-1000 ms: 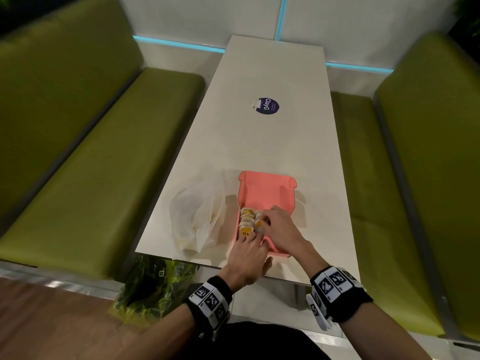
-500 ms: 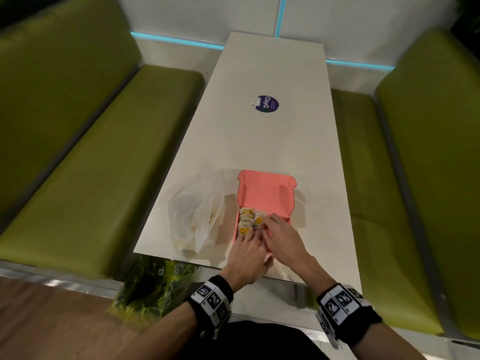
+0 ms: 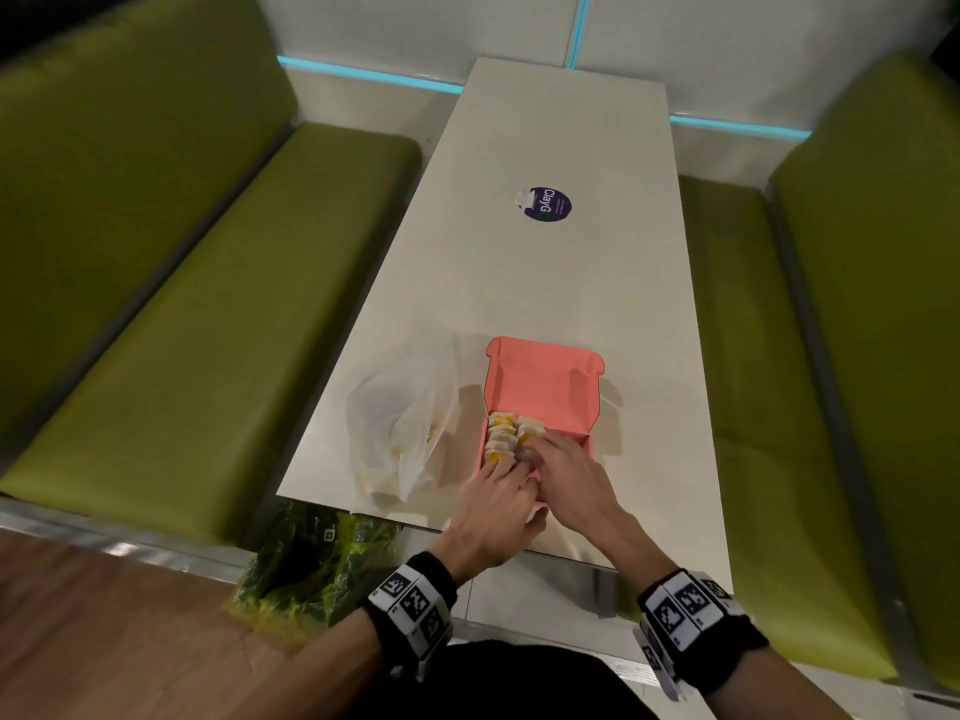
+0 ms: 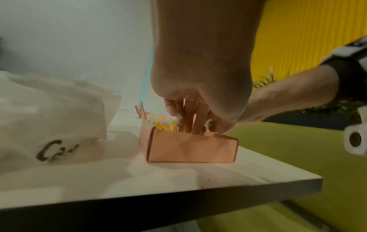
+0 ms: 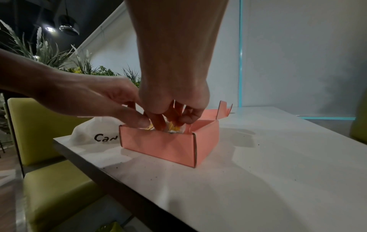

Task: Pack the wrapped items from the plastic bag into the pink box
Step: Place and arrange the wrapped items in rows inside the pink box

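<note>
Packing wrapped items (image 3: 506, 433) into the pink box (image 3: 540, 379) at lower centre of the tabletop (image 3: 561, 283), left hand (image 3: 493, 506) fingers straight on them, right hand (image 3: 566, 475) pinching one, plastic bag (image 3: 400, 423) alongside apparently not yet empty.

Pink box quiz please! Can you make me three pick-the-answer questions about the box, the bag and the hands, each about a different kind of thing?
1. Where is the plastic bag?
A. left of the pink box
B. inside the box
C. on the bench

2. What colour are the benches?
A. blue
B. green
C. red

3. How is the box lid?
A. taped shut
C. torn off
B. open, standing up at the far side

Answers:
1 A, the bag lies on the table on the box's left.
2 B, both seats are olive green.
3 B, the lid stands up behind the wrapped items, and the left hand and right hand reach in.
</note>
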